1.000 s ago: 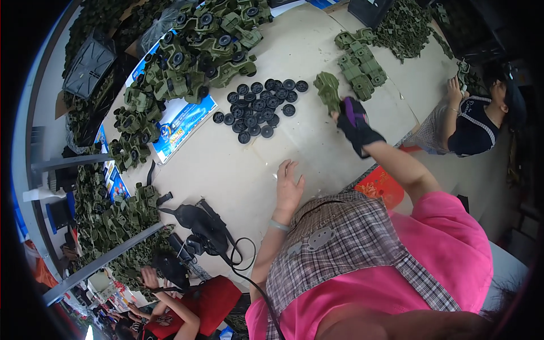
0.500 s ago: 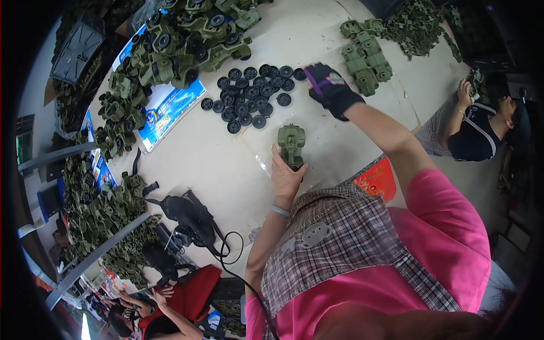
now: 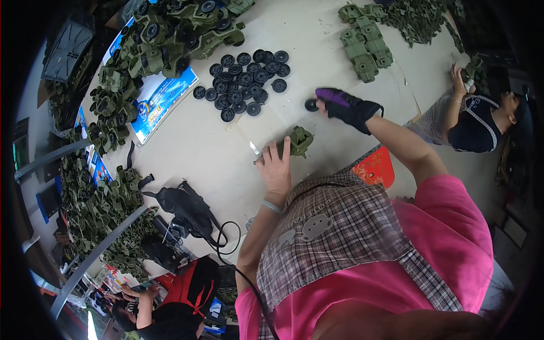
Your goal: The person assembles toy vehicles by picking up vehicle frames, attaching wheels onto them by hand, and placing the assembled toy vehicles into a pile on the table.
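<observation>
My bare left hand (image 3: 276, 168) is closed round a green toy vehicle body (image 3: 300, 140), which lies turned on the table in front of my apron. To its upper right, my right hand (image 3: 344, 109), in a black and purple fingerless glove, pinches a black toy wheel (image 3: 310, 105) between its fingertips. The wheel is apart from the vehicle body. A spread of loose black wheels (image 3: 245, 85) lies on the table beyond my left hand.
Green vehicle bodies (image 3: 365, 48) stand in rows at the far right, near a heap of small green parts (image 3: 416, 20). Vehicles with wheels (image 3: 170, 39) pile up at the far left. A black power tool (image 3: 184, 209) with a cable lies left. Two other people work nearby.
My right hand has drawn back from beside the wheel spread toward me, now with a wheel in its fingers. My left hand has turned the vehicle body sideways.
</observation>
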{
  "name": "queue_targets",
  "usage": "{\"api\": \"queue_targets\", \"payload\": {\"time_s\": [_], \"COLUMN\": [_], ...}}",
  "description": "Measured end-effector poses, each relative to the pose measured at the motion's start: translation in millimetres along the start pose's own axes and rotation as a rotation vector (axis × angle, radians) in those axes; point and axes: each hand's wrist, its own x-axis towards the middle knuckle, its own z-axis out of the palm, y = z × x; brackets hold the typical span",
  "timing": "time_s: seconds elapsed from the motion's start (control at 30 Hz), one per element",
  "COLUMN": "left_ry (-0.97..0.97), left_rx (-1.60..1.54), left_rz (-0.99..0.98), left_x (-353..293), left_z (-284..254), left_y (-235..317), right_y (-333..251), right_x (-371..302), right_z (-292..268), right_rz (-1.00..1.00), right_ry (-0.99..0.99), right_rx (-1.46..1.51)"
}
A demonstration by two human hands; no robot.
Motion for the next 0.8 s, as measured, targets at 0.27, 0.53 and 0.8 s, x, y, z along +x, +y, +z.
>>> {"api": "queue_targets", "payload": {"time_s": [0.27, 0.53, 0.8], "left_ry": [-0.101, -0.165, -0.173], "left_rx": [-0.164, -0.089, -0.203], "left_rz": [0.031, 0.104, -0.061], "left_x": [-5.8, -7.4, -1.8], "left_z": [-26.2, 12.4, -19.2], "left_y": [-0.2, -19.3, -13.3], "right_y": [22.7, 8.2, -5.0], "right_x": [-23.2, -6.6, 0.7], "right_z": [24.1, 24.9, 22.3], "right_rz": [-0.441, -0.294, -0.368], "right_ry": [0.317, 0.260, 0.141], "right_rx": [-0.894, -0.994, -1.137]}}
